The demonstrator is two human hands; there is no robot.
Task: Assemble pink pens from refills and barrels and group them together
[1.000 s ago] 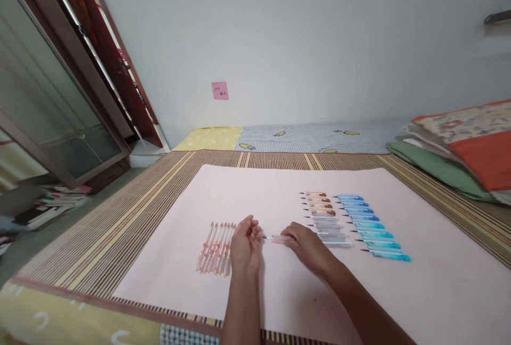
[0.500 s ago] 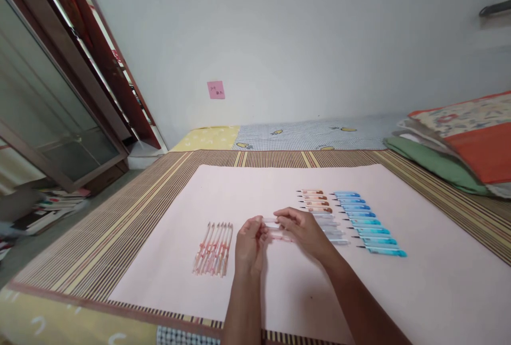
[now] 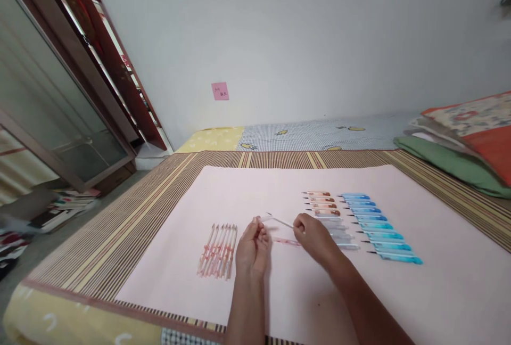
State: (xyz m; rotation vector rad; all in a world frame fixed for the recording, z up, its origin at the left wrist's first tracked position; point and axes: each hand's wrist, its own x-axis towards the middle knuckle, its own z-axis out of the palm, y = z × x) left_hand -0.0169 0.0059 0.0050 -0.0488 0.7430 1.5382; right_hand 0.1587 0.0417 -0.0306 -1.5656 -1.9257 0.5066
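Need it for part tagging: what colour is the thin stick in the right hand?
Whitish with a dark tip; the thin stick shows best in the head view.

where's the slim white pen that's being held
Near the middle of the head view, the slim white pen is in the right hand, its dark tip near the translucent piece in the left hand.

1. White rod: smooth plastic look.
2. Translucent cap: plastic, smooth.
3. Blue pens: plastic, faintly glossy.
4. Pink sheet: smooth, matt, paper-like.
5. Striped mat: matt, woven look.
6. Green bundle: matt cloth.
7. Wall: smooth, matt.
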